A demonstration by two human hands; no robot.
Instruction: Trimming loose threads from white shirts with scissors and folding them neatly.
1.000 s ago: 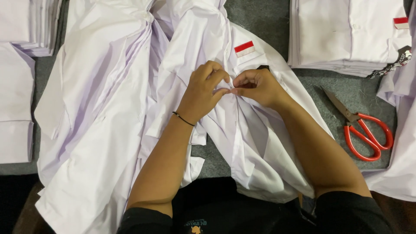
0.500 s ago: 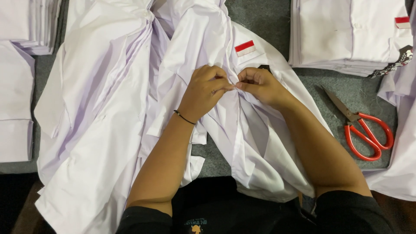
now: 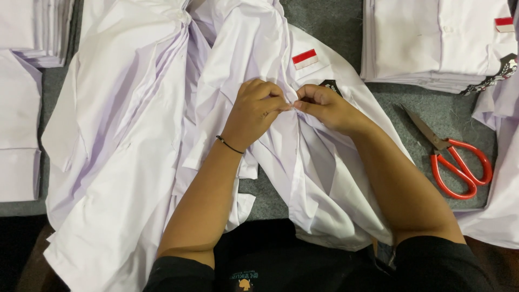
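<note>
A white shirt (image 3: 303,178) with a small red and white chest patch (image 3: 305,58) lies spread in front of me on a grey surface. My left hand (image 3: 255,111), a thin black band at its wrist, pinches the shirt's front placket. My right hand (image 3: 327,107) pinches the same placket right beside it, fingertips of both hands touching. What sits between the fingertips is too small to tell. A dark label peeks out just behind my right hand.
More loose white shirts (image 3: 108,140) are heaped to the left. Folded white shirt stacks sit at the top right (image 3: 432,43) and along the left edge (image 3: 19,119). Red-handled scissors (image 3: 451,157) lie shut to the right on the grey surface (image 3: 335,21).
Both hands stay pinched together on the placket, with only small finger shifts. The shirt has barely moved.
</note>
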